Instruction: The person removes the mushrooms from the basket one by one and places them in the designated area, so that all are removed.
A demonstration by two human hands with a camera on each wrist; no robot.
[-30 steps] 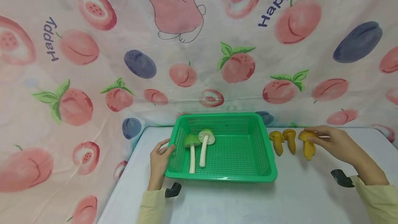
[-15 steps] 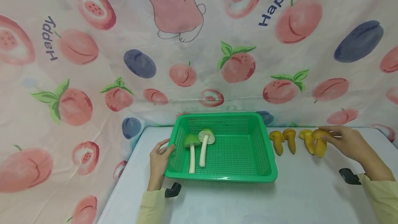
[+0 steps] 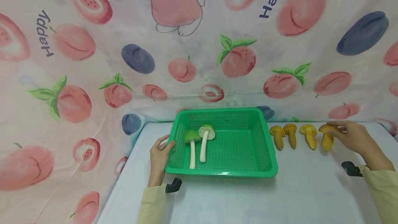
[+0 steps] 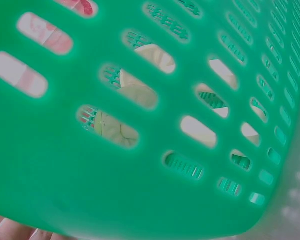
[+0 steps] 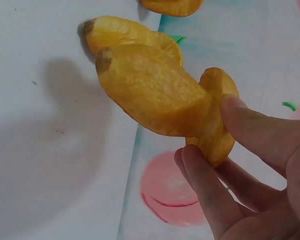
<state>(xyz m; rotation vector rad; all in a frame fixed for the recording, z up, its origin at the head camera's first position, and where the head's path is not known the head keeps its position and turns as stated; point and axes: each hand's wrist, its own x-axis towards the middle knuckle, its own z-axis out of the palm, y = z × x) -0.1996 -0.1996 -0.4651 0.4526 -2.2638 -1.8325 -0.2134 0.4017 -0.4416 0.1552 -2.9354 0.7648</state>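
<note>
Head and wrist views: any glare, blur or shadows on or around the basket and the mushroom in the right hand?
Head: small glare spot on the green basket's near rim, soft shadow below it; left wrist: basket wall close up, slot edges soft; right wrist: yellow mushroom fairly crisp, broad soft-edged shadow on the white table.

Head view forward-down; left-wrist view nearer, sharing basket (image 3: pixel 202 173); right-wrist nearer, sharing yellow mushroom (image 5: pixel 150 95)
</note>
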